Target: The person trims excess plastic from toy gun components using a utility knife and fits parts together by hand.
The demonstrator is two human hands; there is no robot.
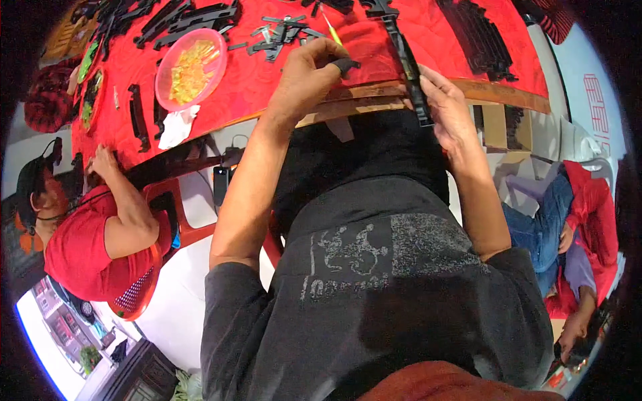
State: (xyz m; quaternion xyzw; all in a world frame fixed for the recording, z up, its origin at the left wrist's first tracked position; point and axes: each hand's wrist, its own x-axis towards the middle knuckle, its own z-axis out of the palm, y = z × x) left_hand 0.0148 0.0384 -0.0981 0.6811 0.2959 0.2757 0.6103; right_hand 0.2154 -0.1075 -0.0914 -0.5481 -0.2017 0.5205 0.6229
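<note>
My right hand (447,110) grips a long, narrow black plastic part (413,80) near its lower end. The part stands out over the table's front edge, its far end lying toward the back. My left hand (304,80) is to the left of it, thumb and fingers drawn together above the red cloth. Something small and black (346,65) sits at the thumb tip; whether it is a thumb cover or a held piece is unclear. Just beyond those fingers lies a thin tool with a yellow handle (332,30).
A pink bowl (164,73) holds small yellowish pieces, with a crumpled white tissue (178,127) beside it. Loose flat black and grey pieces (281,37) lie behind my left hand. A stack of long black parts (475,40) lies at right. A seated person in red (100,234) works at left.
</note>
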